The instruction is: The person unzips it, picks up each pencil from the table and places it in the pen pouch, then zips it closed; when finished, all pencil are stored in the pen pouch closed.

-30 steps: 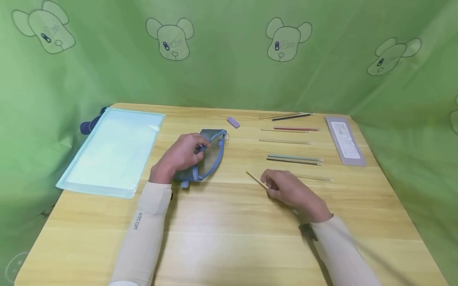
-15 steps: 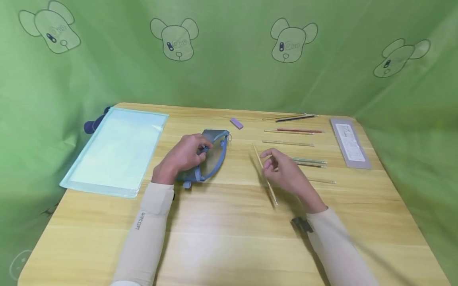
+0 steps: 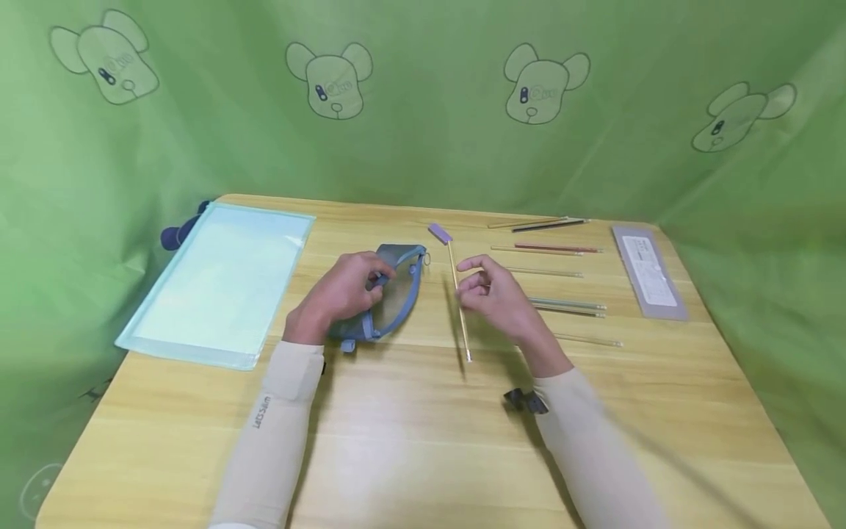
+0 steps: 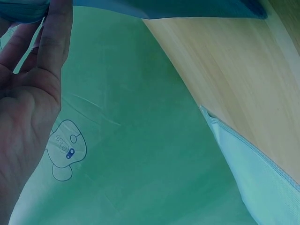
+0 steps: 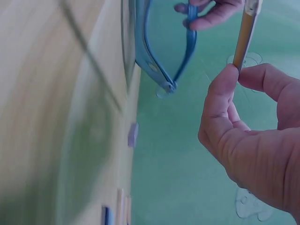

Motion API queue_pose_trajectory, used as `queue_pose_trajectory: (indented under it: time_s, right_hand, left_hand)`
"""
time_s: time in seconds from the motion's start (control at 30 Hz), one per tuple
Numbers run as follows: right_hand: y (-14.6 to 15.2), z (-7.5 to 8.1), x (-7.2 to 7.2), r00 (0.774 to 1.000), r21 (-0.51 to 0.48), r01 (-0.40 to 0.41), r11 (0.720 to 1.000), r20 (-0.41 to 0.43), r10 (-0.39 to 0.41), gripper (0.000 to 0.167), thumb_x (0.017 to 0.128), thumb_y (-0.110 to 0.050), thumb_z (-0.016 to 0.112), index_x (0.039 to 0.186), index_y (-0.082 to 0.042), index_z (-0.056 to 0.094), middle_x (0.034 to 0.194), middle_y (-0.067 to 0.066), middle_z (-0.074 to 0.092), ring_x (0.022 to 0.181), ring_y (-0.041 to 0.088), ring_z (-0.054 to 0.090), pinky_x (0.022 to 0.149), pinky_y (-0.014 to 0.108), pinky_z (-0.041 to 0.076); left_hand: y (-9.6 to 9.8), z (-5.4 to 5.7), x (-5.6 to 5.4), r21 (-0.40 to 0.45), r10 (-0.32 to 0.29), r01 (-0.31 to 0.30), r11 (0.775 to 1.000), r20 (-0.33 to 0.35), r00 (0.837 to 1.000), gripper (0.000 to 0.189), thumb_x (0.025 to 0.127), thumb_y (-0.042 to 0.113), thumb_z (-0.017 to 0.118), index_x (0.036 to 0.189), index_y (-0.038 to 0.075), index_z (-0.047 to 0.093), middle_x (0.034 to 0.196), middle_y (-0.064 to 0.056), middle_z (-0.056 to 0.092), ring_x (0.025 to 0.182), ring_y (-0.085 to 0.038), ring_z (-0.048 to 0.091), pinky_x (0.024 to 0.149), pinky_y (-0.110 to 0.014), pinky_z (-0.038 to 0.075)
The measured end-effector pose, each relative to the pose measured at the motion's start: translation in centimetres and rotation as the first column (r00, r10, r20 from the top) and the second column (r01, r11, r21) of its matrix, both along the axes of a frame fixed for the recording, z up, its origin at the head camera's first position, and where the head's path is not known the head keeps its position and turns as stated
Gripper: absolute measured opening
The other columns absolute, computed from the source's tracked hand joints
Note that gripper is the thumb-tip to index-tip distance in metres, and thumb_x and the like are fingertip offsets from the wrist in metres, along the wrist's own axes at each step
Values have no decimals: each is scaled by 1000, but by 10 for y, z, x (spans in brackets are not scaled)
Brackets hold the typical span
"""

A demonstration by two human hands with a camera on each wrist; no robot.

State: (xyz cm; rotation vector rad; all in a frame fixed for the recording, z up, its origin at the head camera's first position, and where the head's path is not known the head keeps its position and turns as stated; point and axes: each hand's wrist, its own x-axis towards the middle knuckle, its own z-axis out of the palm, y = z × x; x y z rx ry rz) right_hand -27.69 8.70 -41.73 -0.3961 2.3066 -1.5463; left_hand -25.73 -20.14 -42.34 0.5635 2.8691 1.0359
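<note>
In the head view, my left hand (image 3: 344, 288) pinches one edge of a blue zip pencil case (image 3: 413, 294) and holds its mouth apart. The left wrist view catches that hand (image 4: 29, 103) under the blue fabric (image 4: 164, 8), where part of the fingers is cut off. Just right of the case, my right hand (image 3: 497, 297) pinches a yellow wooden pencil (image 3: 464, 327) between thumb and finger. This pencil is raised above the table, its eraser end towards me. Up close in the right wrist view, fingertips hold the pencil (image 5: 243, 42), with the case's gaping mouth (image 5: 146, 42) beyond.
Several pencils (image 3: 548, 248) lie in loose groups on the right of the table (image 3: 396, 441). A purple eraser (image 3: 438, 233) rests behind the case. At far right is a lavender packet (image 3: 651, 272) with a white label. A light blue mesh zip folder (image 3: 218, 286) lies left.
My right hand has lifted the pencil off the table and carried it left towards the case, turning it more upright in view. The left hand keeps its hold on the case edge.
</note>
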Motion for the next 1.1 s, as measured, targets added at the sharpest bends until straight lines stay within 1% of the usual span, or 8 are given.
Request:
queue_pose_trajectory:
  time_s: [0.17,0.3,0.53,0.6,0.7,0.77,0.87,1.1]
  right_hand:
    - [-15,-11,0,997,-58,-7,998,74,11,51,93,6,62,142,3,49,108,20,69,84,18,68,80,28,63]
    - [-21,-23,1,991,-95,-17,995,127,29,52,93,6,62,143,3,48,105,15,69,85,17,67,80,28,63]
    - [-32,-31,-2,980,-99,-39,994,188,57,52,94,2,64,143,2,48,115,28,70,82,16,69,81,29,64]
    - [-37,-32,-3,974,-112,-26,993,222,51,51,95,1,65,143,1,48,114,26,71,84,16,69,81,28,64]
    - [-46,-33,-6,959,-156,8,988,281,36,50,97,2,65,143,-1,48,106,18,71,83,15,68,80,25,63]
    - [-53,-33,-8,953,-182,34,983,301,23,50,98,4,64,144,-2,47,97,11,70,82,14,67,78,23,63]
    - [-63,-33,-11,951,-217,64,974,309,6,50,98,6,62,144,-2,44,89,5,67,77,13,66,76,22,63]
    - [-83,-37,-16,941,-264,150,953,335,-55,55,95,9,59,146,0,40,89,4,65,71,10,64,73,20,62]
  left_hand:
    - [1,1,0,4,-1,1,1000,-7,1000,35,93,-4,72,127,-1,76,132,-17,75,116,-34,74,104,-44,61]
    - [2,1,1,4,-4,4,1000,-3,1000,35,93,-3,73,128,-1,75,132,-18,75,118,-35,73,105,-45,61]
    - [3,-1,0,3,5,-5,1000,5,1000,35,93,-2,74,129,1,75,133,-17,74,119,-35,73,106,-45,60]
    - [4,-1,0,1,5,-5,1000,3,1000,36,93,-2,74,129,1,75,133,-17,74,119,-35,73,105,-45,61]
    - [4,0,1,-3,2,-2,1000,3,1000,36,94,-2,74,129,1,75,132,-17,74,118,-35,73,104,-44,61]
    - [6,0,1,-3,-4,4,1000,2,1000,36,94,-2,74,129,1,75,132,-17,74,118,-35,74,104,-44,61]
    - [8,1,2,-1,-13,13,1000,7,1000,35,94,-2,74,129,1,75,132,-17,74,118,-35,73,103,-44,62]
    - [12,0,2,-7,-43,43,999,19,999,34,94,-1,75,128,2,76,133,-16,74,121,-34,72,107,-44,59]
